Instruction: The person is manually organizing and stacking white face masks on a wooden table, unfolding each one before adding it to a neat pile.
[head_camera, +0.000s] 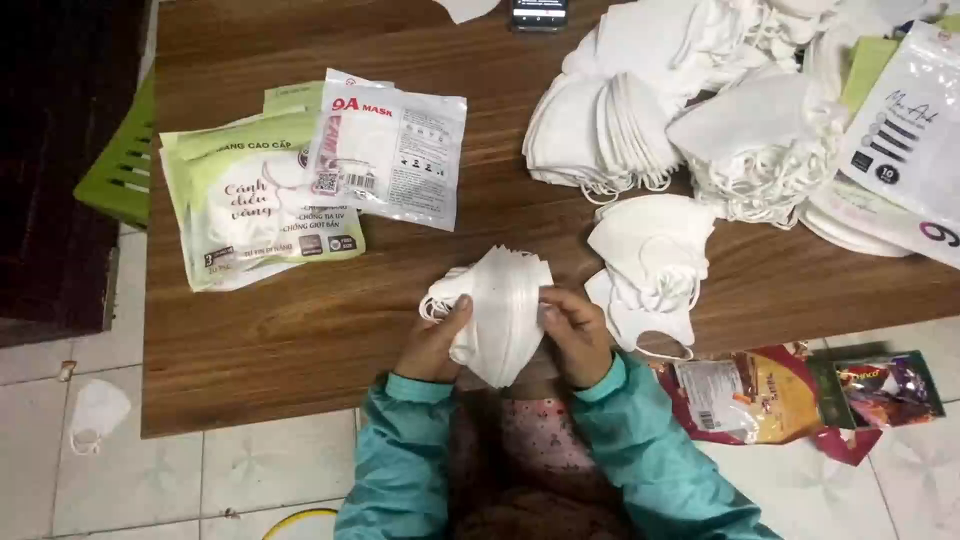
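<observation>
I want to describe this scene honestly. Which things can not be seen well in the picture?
- Head view: the count of masks in the stack of white masks; the left hand and right hand cover its sides.
- The phone is cut off by the top edge.
- The big mask pile runs past the top and right edges.
- The yellow ring is cut by the bottom edge.

Bare table (300, 330) left; mask piles (700, 110) crowd right.

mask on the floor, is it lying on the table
No, the lone mask lies on the floor tiles left of the table, apart from its edge.
</observation>
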